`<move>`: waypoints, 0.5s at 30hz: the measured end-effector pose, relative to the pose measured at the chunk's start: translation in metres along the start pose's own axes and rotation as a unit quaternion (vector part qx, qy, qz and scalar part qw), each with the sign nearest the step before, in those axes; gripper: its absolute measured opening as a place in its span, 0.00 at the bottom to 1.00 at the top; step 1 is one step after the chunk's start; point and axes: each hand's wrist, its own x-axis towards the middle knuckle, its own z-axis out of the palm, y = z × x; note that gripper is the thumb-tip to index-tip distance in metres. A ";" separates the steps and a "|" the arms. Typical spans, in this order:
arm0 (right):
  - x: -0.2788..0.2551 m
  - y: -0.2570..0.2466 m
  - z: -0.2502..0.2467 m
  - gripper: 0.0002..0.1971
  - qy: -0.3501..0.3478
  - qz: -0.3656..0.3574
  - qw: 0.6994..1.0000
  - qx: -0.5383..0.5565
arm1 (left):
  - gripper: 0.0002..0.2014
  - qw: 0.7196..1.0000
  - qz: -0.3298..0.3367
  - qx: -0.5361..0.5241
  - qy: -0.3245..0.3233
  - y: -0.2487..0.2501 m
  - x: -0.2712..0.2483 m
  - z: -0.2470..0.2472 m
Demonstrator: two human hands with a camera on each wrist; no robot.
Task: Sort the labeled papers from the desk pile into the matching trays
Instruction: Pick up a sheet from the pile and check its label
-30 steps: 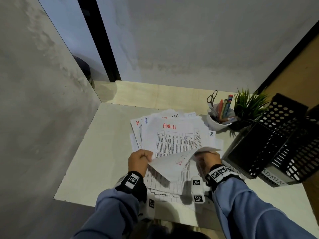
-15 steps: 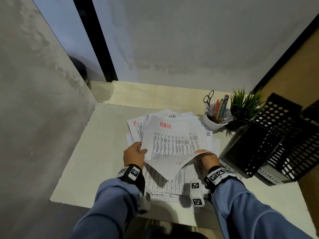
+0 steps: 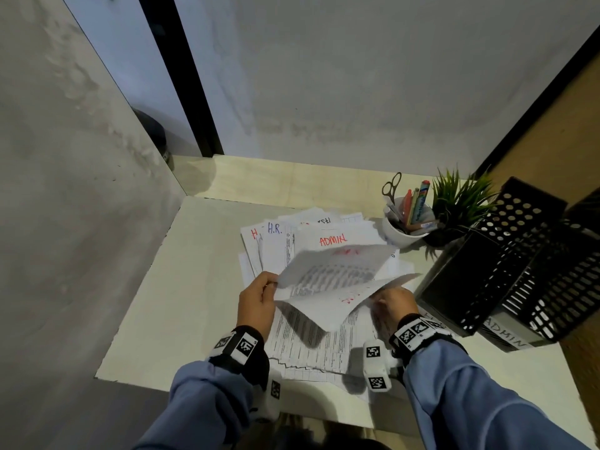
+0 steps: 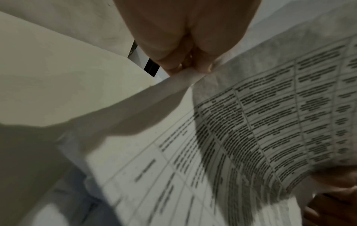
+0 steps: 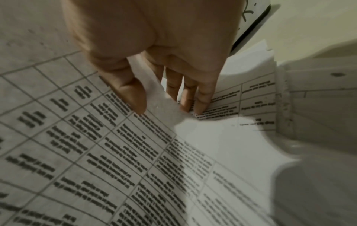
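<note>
A loose pile of white printed papers [image 3: 311, 339] lies mid-desk, with sheets marked "H.R." [image 3: 274, 229] and "ADMIN" [image 3: 332, 240] at its far end. Two sheets arch up off the pile: an upper table sheet [image 3: 334, 267] and a lower curled one [image 3: 328, 306] with red writing showing through. My left hand [image 3: 271, 285] pinches their left edge, seen close in the left wrist view [image 4: 191, 68]. My right hand [image 3: 376, 297] holds the right side. Its thumb [image 5: 133, 97] and fingers [image 5: 201, 97] have a paper edge [image 5: 154, 91] between them.
Black mesh trays [image 3: 506, 254] stand stacked at the right desk edge, the lower one labelled "ADMIN" [image 3: 506, 336]. A white cup [image 3: 402, 228] with pens and scissors and a small green plant [image 3: 457, 203] sit behind the pile. Walls close in at left and back.
The top ADMIN sheet, flat with a curled near corner before, is now lifted at its left edge and arches over the pile. Another ADMIN-labelled sheet shows beneath it.
</note>
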 end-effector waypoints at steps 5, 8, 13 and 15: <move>-0.004 0.005 -0.001 0.11 0.020 -0.022 0.989 0.143 | 0.19 0.997 -0.038 -0.034 -0.061 0.011 -0.006 0.006; -0.004 0.005 -0.003 0.17 0.018 -0.046 0.979 0.195 | 0.13 0.988 -0.088 -0.107 -0.068 0.021 -0.012 0.012; 0.000 0.006 -0.012 0.11 0.047 -0.030 0.996 0.064 | 0.26 0.964 -0.215 -0.109 -0.111 0.024 0.001 0.026; 0.002 0.009 -0.018 0.13 0.041 -0.031 0.998 0.023 | 0.14 0.970 -0.226 -0.003 -0.086 0.024 0.007 0.034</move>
